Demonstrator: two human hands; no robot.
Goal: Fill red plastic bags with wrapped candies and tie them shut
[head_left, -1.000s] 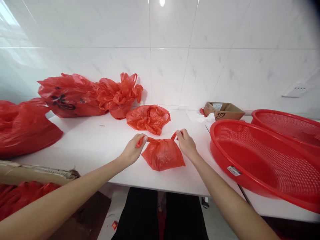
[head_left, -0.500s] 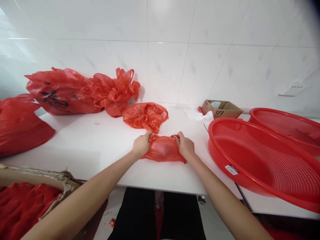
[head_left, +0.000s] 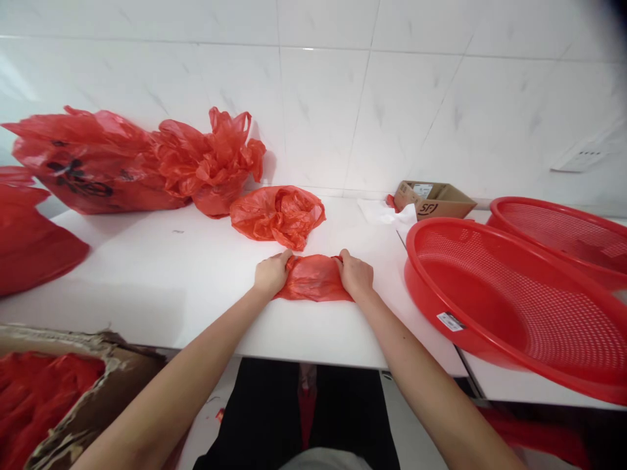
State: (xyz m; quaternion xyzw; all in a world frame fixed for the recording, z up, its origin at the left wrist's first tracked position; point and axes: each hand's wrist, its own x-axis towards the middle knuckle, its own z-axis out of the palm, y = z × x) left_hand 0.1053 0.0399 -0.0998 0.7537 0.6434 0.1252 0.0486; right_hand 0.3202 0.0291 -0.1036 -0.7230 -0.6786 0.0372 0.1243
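- Left hand [head_left: 270, 274] and right hand [head_left: 356, 277]: both were bare, no gloves, rings or watch visible.
- Both forearms were bare all the way to the frame edge; no sleeve showed, so short sleeves or sleeves pushed up past view, can't tell which.
- Fingernails were too small to make out.
- Legs below the table edge were in black trousers.
- A strip of light grey cloth showed at bottom centre, probably the shirt hem.

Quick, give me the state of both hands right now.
Left hand: closed on the left end of the small red bag.
Right hand: closed on its right end.
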